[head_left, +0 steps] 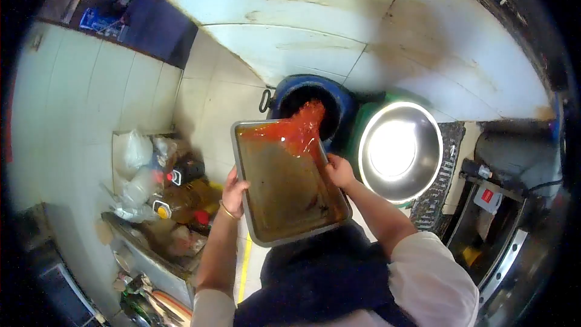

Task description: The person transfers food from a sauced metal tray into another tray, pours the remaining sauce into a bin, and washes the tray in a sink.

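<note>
Between my two hands is a rectangular metal tray (281, 200), tilted so its far end points down at a blue barrel (348, 100). Red liquid (302, 127) runs over the far right corner into the barrel's dark opening. A thin brownish film coats the rest of the tray. My left hand (233, 194) grips the left rim, with the thumb over the edge. On the right rim, my right hand (340, 172) is closed around the side; some of its fingers are hidden beneath the tray.
A shiny steel basin (431, 175) rests right of the barrel, beside a black perforated mat (437, 200). On the left, a shelf holds oil bottles (181, 203) and plastic bags (138, 151). Stained white tiles (290, 48) rise behind the barrel.
</note>
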`<act>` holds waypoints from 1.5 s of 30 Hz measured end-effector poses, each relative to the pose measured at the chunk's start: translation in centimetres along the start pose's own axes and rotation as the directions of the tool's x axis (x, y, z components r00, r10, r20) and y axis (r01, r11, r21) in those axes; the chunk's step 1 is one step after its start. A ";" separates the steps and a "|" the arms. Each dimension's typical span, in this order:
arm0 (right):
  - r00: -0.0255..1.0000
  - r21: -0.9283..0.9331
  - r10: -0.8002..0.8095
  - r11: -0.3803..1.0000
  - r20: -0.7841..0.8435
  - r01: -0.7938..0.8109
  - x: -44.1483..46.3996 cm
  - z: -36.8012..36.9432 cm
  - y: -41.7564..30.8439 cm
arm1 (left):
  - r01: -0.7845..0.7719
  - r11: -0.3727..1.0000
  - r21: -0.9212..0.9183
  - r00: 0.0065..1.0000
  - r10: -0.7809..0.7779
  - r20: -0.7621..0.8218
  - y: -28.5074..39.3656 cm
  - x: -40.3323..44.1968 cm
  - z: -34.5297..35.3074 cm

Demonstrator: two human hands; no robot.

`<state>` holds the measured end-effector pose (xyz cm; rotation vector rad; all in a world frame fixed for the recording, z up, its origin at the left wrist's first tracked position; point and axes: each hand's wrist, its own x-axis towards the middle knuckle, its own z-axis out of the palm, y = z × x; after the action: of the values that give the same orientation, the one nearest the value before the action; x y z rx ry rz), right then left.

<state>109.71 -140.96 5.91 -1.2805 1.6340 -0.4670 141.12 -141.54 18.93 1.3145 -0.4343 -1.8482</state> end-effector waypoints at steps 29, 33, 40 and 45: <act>0.986 0.089 0.091 0.991 0.140 -0.104 3.8 -1.0 6.5 | -0.030 0.997 0.074 0.977 0.045 -0.209 0.6 -0.6 6.4; 0.990 -0.198 0.066 0.979 0.121 -0.041 2.0 -5.5 -1.6 | 0.045 0.962 0.268 0.986 0.000 -0.167 -8.1 -1.5 -1.1; 0.998 0.038 -0.062 0.997 0.033 0.061 9.4 -7.4 -5.7 | -0.108 0.970 -0.219 0.914 0.010 -0.407 -12.6 -8.4 0.3; 0.897 -0.026 -0.440 0.897 0.048 0.441 16.1 -7.1 -11.0 | -0.308 0.930 -0.203 0.874 0.192 -0.446 -12.9 -17.4 -0.8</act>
<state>109.74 -161.26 10.31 -1.6859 1.3155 -0.6819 138.82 -120.08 20.80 1.3478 -0.1097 -1.3048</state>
